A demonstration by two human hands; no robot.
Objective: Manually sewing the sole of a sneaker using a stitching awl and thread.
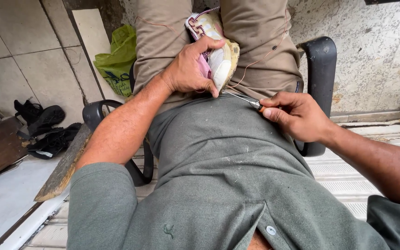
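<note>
In the upper middle of the frame a small shoe (218, 51), cream and pink with a worn sole, sits wedged between the person's knees. The left hand (191, 69) clamps it, fingers (209, 44) curled over its top edge. Just right of centre, the right hand (297, 115) pinches a thin metal awl (241, 98), whose tip touches the shoe's sole. A thin thread (260, 58) trails across the trousers. A green bag (116, 62) lies at the upper left.

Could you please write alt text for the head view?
A seated person's left hand grips a shoe between the knees while the right hand pushes an awl into it. Thread trails over the trousers.
</note>
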